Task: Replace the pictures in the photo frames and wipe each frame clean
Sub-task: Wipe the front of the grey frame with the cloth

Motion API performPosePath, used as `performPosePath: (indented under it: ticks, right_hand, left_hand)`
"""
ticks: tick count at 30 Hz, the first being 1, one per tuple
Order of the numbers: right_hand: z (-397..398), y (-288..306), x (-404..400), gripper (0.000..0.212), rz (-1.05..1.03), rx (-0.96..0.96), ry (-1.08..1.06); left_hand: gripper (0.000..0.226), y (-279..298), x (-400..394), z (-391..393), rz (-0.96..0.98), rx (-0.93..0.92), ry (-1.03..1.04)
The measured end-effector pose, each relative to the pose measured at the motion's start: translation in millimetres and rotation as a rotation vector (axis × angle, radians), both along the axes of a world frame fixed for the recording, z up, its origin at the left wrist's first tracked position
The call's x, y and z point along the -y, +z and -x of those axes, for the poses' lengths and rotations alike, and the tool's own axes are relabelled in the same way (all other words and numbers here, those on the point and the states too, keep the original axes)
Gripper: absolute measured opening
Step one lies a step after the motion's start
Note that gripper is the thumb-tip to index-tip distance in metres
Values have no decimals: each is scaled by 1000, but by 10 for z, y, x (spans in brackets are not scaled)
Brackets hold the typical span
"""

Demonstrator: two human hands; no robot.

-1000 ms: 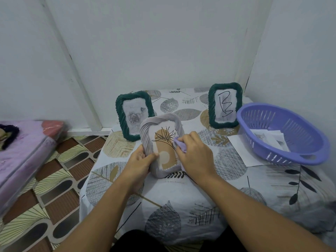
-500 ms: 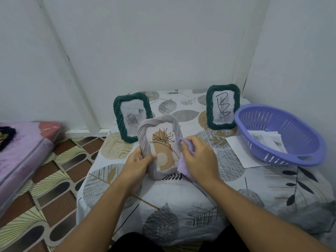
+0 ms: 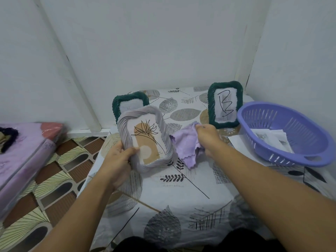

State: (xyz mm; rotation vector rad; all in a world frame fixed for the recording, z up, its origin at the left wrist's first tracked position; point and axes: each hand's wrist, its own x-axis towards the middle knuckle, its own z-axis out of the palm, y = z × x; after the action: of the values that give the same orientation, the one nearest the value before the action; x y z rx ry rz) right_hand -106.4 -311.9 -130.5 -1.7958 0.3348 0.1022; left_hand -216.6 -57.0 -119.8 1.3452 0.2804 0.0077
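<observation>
I am holding the grey frame (image 3: 145,138) upright in my left hand (image 3: 118,160) — its long axis tilting away — while my right hand (image 3: 207,138), just right of the frame, is clutching the purple cloth (image 3: 187,146).

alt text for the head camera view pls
A person's left hand holds a grey photo frame tilted above a leaf-print table while the right hand grips a lilac cloth beside it. Two green frames and a purple basket stand behind.
</observation>
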Motion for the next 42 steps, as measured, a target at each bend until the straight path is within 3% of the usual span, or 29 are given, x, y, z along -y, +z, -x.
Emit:
performPosePath:
  ticks: [8,10,11,14,16,18,21,24,27,42]
  right_hand:
    - [-103,-168,24,47,599,2,123]
    - [-56,-148,56,37,743,26,131]
    - [-22,-122,67,31,796,58,136]
    - [94,12,70,42,843,170,133]
    - [117,68,23,43,749,289,117]
    - [105,161,-41,32,506,359,152]
    - [168,359,-134,33,71,268,291]
    - [153,431,-169,56,-183,129,359]
    - [85,431,-160,66,-250,62,358]
    - [-564,390,128,68,-434,77,186]
  left_hand:
    - [40,36,-5,-70,1,4,-25]
    - [40,53,31,-91,-2,11,-44]
    - [40,70,51,-105,-3,14,-50]
    - [41,119,95,-161,-2,24,-63]
    - [41,158,124,-209,7,30,-62]
    - [41,213,168,-256,22,31,-61]
    - [40,302,257,-332,39,33,-85]
    - [39,366,330,-437,31,30,-117]
    - [37,423,375,-542,-1,25,-149]
    - [11,419,815,-1265,-140,-18,-129]
